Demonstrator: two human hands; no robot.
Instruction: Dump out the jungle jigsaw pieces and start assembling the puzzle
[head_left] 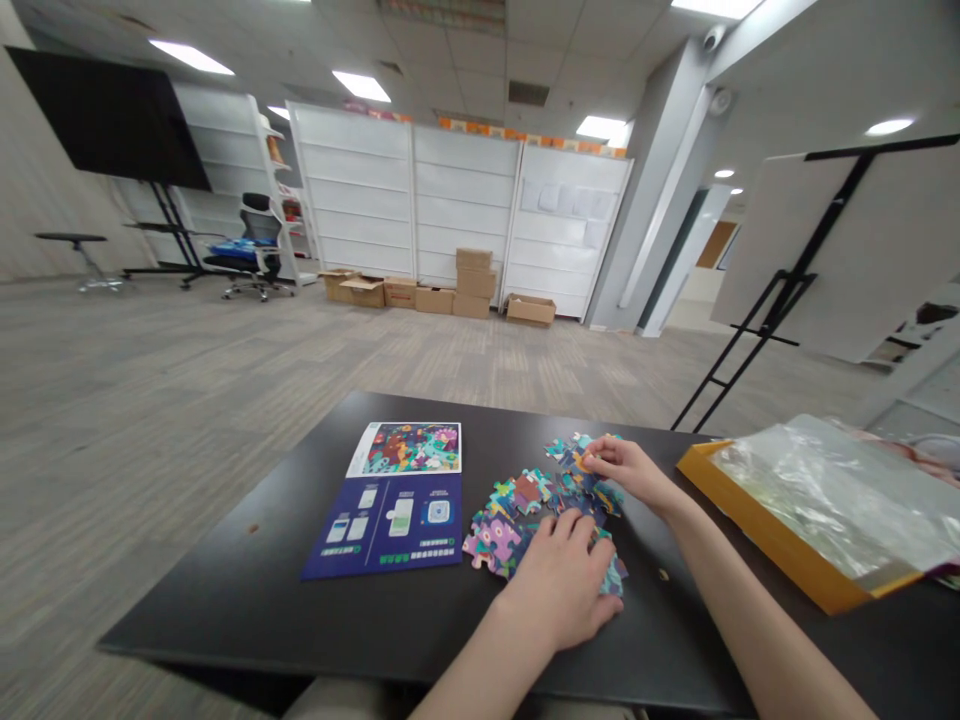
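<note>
My left hand (559, 575) lies spread and palm down over a cluster of joined jigsaw pieces (491, 540), hiding part of it. Pink, purple and teal patterns show around its fingers. Farther back, my right hand (626, 468) has its thumb and fingers pinched on a puzzle piece (588, 457) at the edge of a pile of loose pieces (571, 490). The fingers partly cover that piece. To the left of the pieces lies a blue leaflet (386, 525) with a coloured reference picture (412, 448) at its top.
On the right of the black table (247, 590) stands a yellow box (780, 540) with clear plastic wrap (817, 490) in it. A whiteboard stand (772, 300) rises behind. Cardboard boxes (472, 285) line the far shelves, and an office chair (255, 250) stands at the left.
</note>
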